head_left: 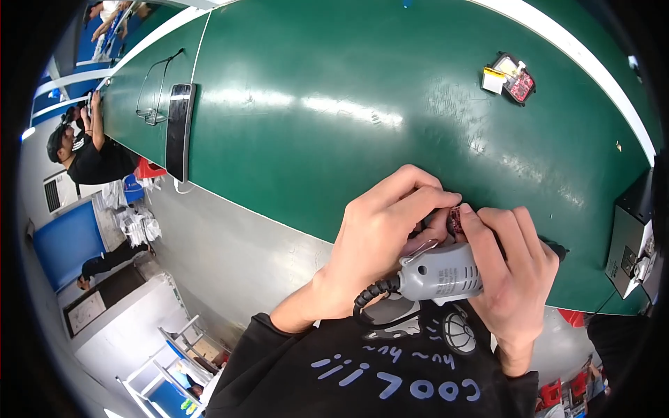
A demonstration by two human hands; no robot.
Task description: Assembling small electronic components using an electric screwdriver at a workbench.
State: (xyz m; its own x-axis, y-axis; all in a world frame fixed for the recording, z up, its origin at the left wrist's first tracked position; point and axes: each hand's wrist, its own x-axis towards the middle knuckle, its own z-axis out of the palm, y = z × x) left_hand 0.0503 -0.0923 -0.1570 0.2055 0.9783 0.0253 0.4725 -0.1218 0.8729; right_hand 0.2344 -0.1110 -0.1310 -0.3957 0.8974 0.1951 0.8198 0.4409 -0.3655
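The green tabletop [313,153] is glossy, with pale streaks of reflected light across its middle and a thin pale seam near its left end. A white bar [585,63] follows its far right edge. Beyond the near edge, toward the left, spreads a smooth grey floor [237,233]. Past the floor are a pale wall [38,164], a blue panel [67,245] and a slatted grille [56,191]. Left of the tabletop glows a small white lamp [28,133]. Red seats [550,394] show beyond the near right corner.
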